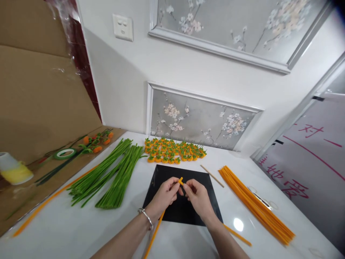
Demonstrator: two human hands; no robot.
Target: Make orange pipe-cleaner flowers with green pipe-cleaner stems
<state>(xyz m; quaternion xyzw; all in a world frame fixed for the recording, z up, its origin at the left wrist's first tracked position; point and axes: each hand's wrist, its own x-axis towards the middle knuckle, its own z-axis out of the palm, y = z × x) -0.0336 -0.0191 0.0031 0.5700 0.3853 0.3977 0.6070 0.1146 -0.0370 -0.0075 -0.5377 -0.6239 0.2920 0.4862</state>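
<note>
Over a black mat point(153, 183), my left hand point(168, 192) and my right hand point(198, 198) pinch an orange pipe cleaner point(180, 181) between their fingertips. Its short bent or crossed part shows between the two hands. One long orange length point(155, 235) trails down below my left wrist, and another orange length point(237, 235) comes out past my right forearm. How these join at the fingers is hidden. Behind the mat sit several small orange pieces with green tops point(172, 151), laid in rows. A thin wooden stick point(212, 176) lies just right of the mat.
Green pipe cleaners point(115, 180) lie in bundles at left. A bundle of orange pipe cleaners point(253, 205) and scissors point(262, 201) are at right. On cardboard at far left are green tape point(64, 154), an orange-flowered stem point(97, 142) and a white-and-yellow cone point(16, 171).
</note>
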